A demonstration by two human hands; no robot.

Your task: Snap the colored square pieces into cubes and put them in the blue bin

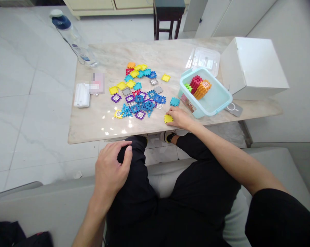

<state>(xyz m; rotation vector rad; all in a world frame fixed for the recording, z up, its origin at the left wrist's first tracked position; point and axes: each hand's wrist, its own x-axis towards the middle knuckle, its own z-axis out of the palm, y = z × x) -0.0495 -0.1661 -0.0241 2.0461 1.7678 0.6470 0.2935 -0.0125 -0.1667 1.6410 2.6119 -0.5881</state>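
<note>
My right hand (pixel 179 117) reaches onto the marble table (pixel 93 127) and its fingers pinch a yellow square tile (pixel 168 118) near the front edge. A spread of several coloured interlocking tiles (pixel 138 92) lies in the table's middle, just left of that hand. A lone blue tile (pixel 174 101) lies beside it. A light blue plastic bin (pixel 216 99) to the right holds stacked red, orange and green tiles (pixel 200 86). My left hand (pixel 111 171) rests flat on my left knee, fingers spread, holding nothing.
A clear lid (pixel 205 59) lies behind the bin. A white box (pixel 252 67) stands at the right. A water bottle (pixel 72 37) lies at the back left, a white device (pixel 82 95) near the left edge. A dark stool (pixel 168 15) stands beyond the table.
</note>
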